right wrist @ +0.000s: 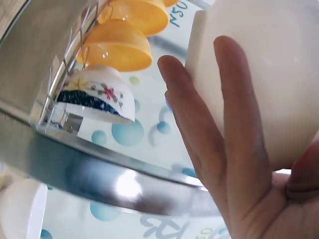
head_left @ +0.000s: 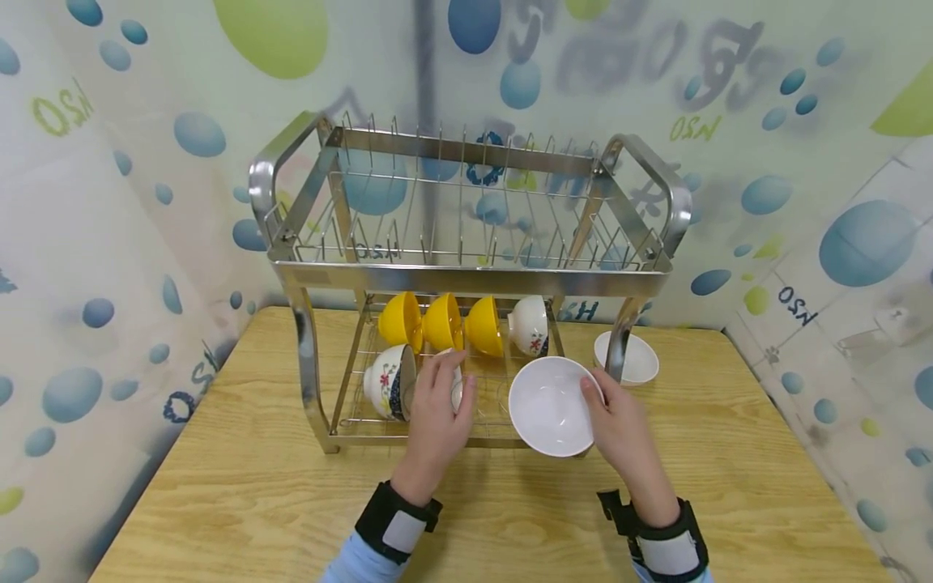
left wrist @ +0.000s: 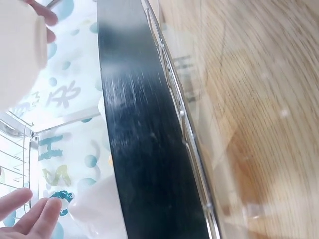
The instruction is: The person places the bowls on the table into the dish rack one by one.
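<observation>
A plain white bowl (head_left: 548, 405) is pinched at its right rim by my right hand (head_left: 625, 425), thumb inside and fingers along the outer wall. It is tilted, its inside facing up toward the head camera, in front of the rack's lower shelf. My left hand (head_left: 437, 409) reaches over the lower shelf, fingers extended beside another white bowl (head_left: 457, 390), which it partly covers. In the left wrist view, fingertips (left wrist: 52, 209) are right at that bowl's edge. Left of this hand, a white bowl with a flower pattern (head_left: 381, 382) stands on its side in the rack.
The two-tier metal dish rack (head_left: 466, 279) stands on a wooden table (head_left: 240, 486). Behind on its lower shelf are yellow bowls (head_left: 398, 321) and a flowered bowl (head_left: 526, 320). Another white bowl (head_left: 640, 360) sits on the table beyond the rack's right leg. A patterned curtain (head_left: 146, 267) hangs behind.
</observation>
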### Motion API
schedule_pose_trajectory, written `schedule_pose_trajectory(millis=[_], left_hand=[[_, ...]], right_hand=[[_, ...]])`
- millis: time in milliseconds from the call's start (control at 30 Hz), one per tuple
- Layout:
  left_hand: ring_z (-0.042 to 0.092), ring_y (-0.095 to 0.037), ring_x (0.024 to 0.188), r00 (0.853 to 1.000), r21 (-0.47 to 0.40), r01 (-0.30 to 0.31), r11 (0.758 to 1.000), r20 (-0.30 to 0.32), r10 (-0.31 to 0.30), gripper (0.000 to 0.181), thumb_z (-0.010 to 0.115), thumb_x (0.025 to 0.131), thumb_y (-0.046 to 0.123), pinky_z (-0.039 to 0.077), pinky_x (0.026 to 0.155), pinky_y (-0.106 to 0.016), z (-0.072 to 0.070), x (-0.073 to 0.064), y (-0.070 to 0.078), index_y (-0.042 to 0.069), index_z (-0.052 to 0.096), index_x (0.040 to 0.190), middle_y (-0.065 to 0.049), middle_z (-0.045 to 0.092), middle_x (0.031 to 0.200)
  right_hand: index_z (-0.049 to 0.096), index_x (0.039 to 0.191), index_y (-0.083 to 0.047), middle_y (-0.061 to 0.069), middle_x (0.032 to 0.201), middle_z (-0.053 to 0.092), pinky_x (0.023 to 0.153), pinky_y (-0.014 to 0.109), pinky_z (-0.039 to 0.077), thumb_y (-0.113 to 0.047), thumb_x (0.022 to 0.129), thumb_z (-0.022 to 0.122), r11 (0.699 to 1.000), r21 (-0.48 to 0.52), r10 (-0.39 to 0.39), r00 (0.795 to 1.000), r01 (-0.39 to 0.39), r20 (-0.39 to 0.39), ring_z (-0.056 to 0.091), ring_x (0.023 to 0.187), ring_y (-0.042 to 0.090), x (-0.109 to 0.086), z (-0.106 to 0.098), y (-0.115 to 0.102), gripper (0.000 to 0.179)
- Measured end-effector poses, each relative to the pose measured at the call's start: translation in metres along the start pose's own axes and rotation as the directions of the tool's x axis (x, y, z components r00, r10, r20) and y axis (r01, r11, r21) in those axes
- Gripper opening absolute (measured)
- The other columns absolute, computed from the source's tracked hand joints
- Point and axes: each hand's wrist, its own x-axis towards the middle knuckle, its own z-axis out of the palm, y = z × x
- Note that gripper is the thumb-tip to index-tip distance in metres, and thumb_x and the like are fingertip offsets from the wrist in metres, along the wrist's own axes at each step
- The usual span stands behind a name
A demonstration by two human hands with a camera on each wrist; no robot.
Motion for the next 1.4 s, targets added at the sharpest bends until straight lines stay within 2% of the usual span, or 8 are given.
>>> schedule_pose_trajectory(millis=[67,200,300,533,933,1100,1267,1400], left_hand=[[0.055,-0.024,0.107,1.0,-0.003,0.011,1.0,0.005,-0.011,0.029,0.057,0.094,0.017,0.052,0.088,-0.041,0.001,-0.001,0.001,0.004,0.057,0.119,-0.012,0.054,0.115],[0.054,-0.024,0.108,0.999,-0.01,0.031,0.999,0.017,-0.03,0.029,0.056,0.095,0.019,0.051,0.089,-0.042,0.003,-0.003,0.002,0.004,0.058,0.119,-0.012,0.055,0.115],[0.055,-0.024,0.107,0.999,-0.029,0.038,0.999,0.028,-0.038,0.029,0.055,0.095,0.019,0.051,0.088,-0.042,0.003,-0.003,0.004,0.004,0.057,0.12,-0.013,0.056,0.114],[0.057,-0.02,0.097,0.994,-0.063,0.095,0.993,0.062,-0.091,0.03,0.055,0.096,0.021,0.053,0.08,-0.034,0.004,-0.005,0.007,0.005,0.057,0.121,-0.011,0.057,0.111],[0.059,-0.019,0.098,0.978,-0.105,0.175,0.979,0.131,-0.161,0.031,0.05,0.098,0.025,0.054,0.083,-0.034,0.001,-0.004,0.01,0.008,0.057,0.123,-0.011,0.057,0.113],[0.06,-0.017,0.097,0.958,-0.149,0.252,0.956,0.176,-0.225,0.031,0.048,0.099,0.028,0.054,0.082,-0.033,0.0,-0.003,0.011,0.009,0.058,0.122,-0.009,0.059,0.11],[0.06,-0.015,0.097,0.921,-0.2,0.355,0.913,0.245,-0.304,0.035,0.044,0.1,0.034,0.054,0.079,-0.03,-0.001,-0.002,0.011,0.011,0.06,0.121,-0.003,0.061,0.11],[0.06,-0.015,0.096,0.892,-0.245,0.422,0.873,0.285,-0.351,0.032,0.045,0.1,0.036,0.054,0.076,-0.029,-0.002,-0.001,0.012,0.014,0.062,0.117,-0.002,0.064,0.11]], right_hand=[[0.055,0.128,-0.008,0.018,0.107,0.065,0.068,0.033,0.049,-0.028,0.102,0.042,1.0,0.006,0.001,1.0,-0.001,0.009,0.06,0.087,0.026,0.0,0.004,-0.001,0.036],[0.053,0.132,-0.006,0.02,0.118,0.063,0.079,0.042,0.053,-0.028,0.102,0.042,1.0,0.022,0.012,0.999,-0.013,0.034,0.063,0.099,0.03,0.002,0.012,-0.003,0.039],[0.053,0.132,-0.006,0.02,0.121,0.062,0.079,0.043,0.053,-0.028,0.102,0.042,0.999,0.03,0.009,0.998,-0.011,0.056,0.064,0.101,0.031,0.002,0.018,-0.006,0.039],[0.058,0.126,-0.008,0.018,0.112,0.066,0.062,0.031,0.053,-0.025,0.101,0.044,0.999,0.05,-0.024,0.997,0.021,0.078,0.065,0.087,0.024,0.006,0.032,-0.012,0.033],[0.058,0.127,-0.01,0.017,0.113,0.066,0.061,0.029,0.052,-0.026,0.101,0.045,0.998,0.067,-0.023,0.995,0.016,0.095,0.065,0.085,0.022,0.004,0.042,-0.022,0.033],[0.059,0.126,-0.011,0.016,0.111,0.066,0.06,0.028,0.051,-0.026,0.1,0.046,0.997,0.075,-0.036,0.996,0.03,0.086,0.064,0.083,0.021,0.005,0.043,-0.024,0.032],[0.06,0.126,-0.012,0.015,0.109,0.067,0.059,0.026,0.05,-0.026,0.1,0.046,0.997,0.075,-0.042,0.996,0.035,0.083,0.063,0.08,0.019,0.004,0.044,-0.025,0.032],[0.06,0.125,-0.012,0.015,0.106,0.068,0.057,0.025,0.049,-0.025,0.1,0.046,0.995,0.088,-0.046,0.995,0.039,0.09,0.062,0.077,0.018,0.003,0.044,-0.026,0.032]])
